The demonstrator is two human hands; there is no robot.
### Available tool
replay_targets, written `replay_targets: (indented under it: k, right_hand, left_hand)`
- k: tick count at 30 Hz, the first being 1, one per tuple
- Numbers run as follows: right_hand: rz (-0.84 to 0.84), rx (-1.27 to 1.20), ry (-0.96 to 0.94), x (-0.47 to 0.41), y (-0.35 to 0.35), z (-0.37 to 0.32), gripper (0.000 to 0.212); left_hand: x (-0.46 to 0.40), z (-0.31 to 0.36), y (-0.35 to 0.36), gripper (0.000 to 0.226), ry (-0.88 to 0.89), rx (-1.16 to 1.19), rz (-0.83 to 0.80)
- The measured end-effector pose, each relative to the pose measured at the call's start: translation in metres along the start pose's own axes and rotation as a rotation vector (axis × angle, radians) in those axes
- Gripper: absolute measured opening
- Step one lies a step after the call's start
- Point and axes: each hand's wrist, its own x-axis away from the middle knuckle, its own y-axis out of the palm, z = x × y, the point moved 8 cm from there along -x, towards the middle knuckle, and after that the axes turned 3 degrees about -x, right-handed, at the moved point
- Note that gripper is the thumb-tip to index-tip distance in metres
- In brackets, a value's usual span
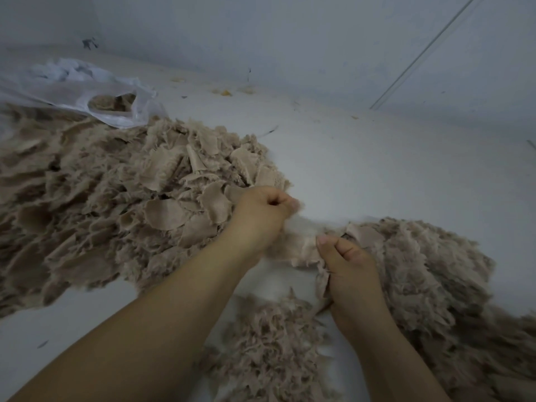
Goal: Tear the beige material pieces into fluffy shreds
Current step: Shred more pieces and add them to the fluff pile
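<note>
A big heap of beige material pieces (116, 192) covers the left of the white floor, with flat scraps on its near edge. My left hand (262, 211) is curled into a fist at that edge and pinches one end of a thin beige piece (304, 245). My right hand (348, 271) grips the other end, so the piece is stretched and fraying between the two hands. A mound of fluffy shreds (435, 280) lies to the right, under and beyond my right hand. A smaller clump of shreds (269, 343) sits between my forearms.
A clear plastic bag (95, 91) holding some beige pieces lies at the back left, partly on the heap. Bare white floor (362, 158) stretches ahead to the wall (290, 39). Small crumbs (226, 92) dot the floor near the wall.
</note>
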Motion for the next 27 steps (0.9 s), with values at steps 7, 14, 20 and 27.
replay_targets:
  k: [7,14,20,27]
  right_hand:
    - [0.005,-0.134,0.036,-0.003,-0.006,0.003,0.035]
    - [-0.038,-0.081,0.032,0.001,0.002,-0.003,0.035]
    - [-0.03,-0.069,0.0,0.0,-0.001,-0.003,0.033]
    - [0.008,-0.088,0.015,-0.003,-0.008,0.002,0.029]
  left_hand:
    - [0.028,-0.021,-0.018,0.024,-0.101,-0.436,-0.594]
    - [0.018,-0.003,0.006,0.028,0.095,-0.339,-0.393]
    - [0.015,-0.022,0.002,0.022,-0.063,-0.145,-0.387]
    - [0.022,-0.029,-0.002,0.025,-0.095,-0.131,-0.57]
